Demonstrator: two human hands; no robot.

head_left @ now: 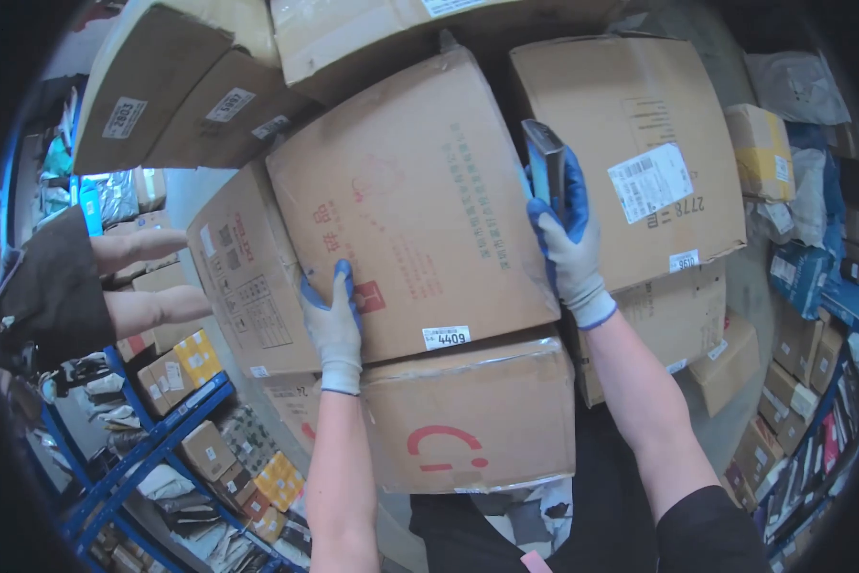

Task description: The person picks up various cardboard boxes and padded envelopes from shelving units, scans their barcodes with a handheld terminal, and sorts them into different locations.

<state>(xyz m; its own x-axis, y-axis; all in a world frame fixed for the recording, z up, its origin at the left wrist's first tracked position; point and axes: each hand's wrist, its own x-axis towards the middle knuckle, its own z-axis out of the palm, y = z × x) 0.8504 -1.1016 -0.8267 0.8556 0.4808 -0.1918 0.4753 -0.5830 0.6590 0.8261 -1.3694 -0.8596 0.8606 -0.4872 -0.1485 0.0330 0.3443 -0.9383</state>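
My right hand, in a white and blue work glove, is closed around a dark phone-like handheld device held upright, its lit screen side turned left. Behind it is the large cardboard box labelled 4409, tilted, with red and green print. My left hand, gloved the same way, grips the lower left edge of this box, thumb on the front face and fingers at the side. Under that box sits another cardboard box with red lettering. To the right stands a cardboard box with a white shipping label.
More cardboard boxes stand at the upper left, at left and on top. Blue shelving with parcels runs along the left, where another person's arms show. Parcels fill the right side.
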